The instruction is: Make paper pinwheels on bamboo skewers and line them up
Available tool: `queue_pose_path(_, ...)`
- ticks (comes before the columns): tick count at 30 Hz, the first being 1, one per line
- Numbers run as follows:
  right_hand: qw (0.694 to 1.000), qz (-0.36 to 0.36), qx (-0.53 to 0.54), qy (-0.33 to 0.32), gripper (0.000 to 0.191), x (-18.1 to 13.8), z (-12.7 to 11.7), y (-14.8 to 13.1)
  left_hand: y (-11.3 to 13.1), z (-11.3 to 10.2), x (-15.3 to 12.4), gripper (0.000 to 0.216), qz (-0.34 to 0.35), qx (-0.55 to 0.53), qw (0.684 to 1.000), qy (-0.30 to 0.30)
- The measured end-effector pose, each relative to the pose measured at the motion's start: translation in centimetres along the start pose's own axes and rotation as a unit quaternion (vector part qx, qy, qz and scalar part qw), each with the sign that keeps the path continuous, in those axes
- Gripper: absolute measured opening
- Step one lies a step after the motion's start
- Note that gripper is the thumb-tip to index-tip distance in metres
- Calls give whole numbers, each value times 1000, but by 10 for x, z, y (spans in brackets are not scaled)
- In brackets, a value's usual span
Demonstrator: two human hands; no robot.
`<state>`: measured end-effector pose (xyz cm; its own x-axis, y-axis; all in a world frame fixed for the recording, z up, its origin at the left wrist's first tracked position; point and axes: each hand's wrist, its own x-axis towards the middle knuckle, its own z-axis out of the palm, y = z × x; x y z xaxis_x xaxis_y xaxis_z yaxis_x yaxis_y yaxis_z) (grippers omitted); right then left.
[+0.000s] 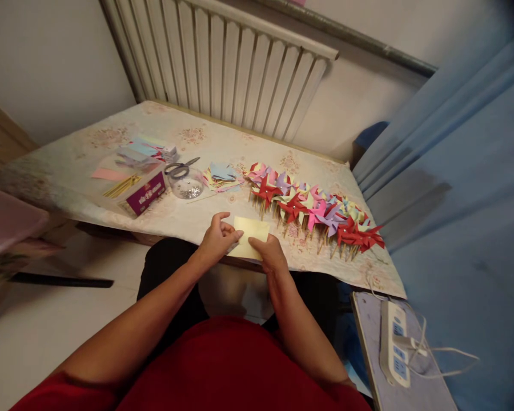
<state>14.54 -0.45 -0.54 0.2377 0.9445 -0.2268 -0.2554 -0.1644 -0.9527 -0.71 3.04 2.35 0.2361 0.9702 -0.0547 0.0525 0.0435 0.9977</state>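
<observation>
Both of my hands hold a pale yellow square of paper [252, 234] at the near edge of the table [89, 165]. My left hand [215, 237] pinches its left side with thumb and fingers closed on it. My right hand [270, 252] grips its lower right corner. Beyond the paper lies a long row of finished paper pinwheels [314, 208] on wooden sticks, in red, pink, purple and yellow.
On the table's left stand a purple box [148, 194] with wooden sticks [122, 185], stacks of coloured paper [143, 151], scissors [180, 168], a clear round container [187, 185] and cut paper pieces [221, 174]. A radiator [227, 63] stands behind. A power strip [394, 342] lies on a stool at right.
</observation>
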Motion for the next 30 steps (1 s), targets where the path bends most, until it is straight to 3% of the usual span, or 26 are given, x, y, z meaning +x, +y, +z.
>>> queue_pose_path(6,1000,-2,-17,8,39,2,1,5,-2,7,-9,42,-100,-83,988,-81)
queue_pose_path(15,1000,9,-21,-3,42,2,-1,7,-2,17,-9,34,-94,-71,993,-32)
queue_pose_path(30,999,14,7,-37,33,-8,-3,-7,-12,14,-6,36,-98,-138,985,-29)
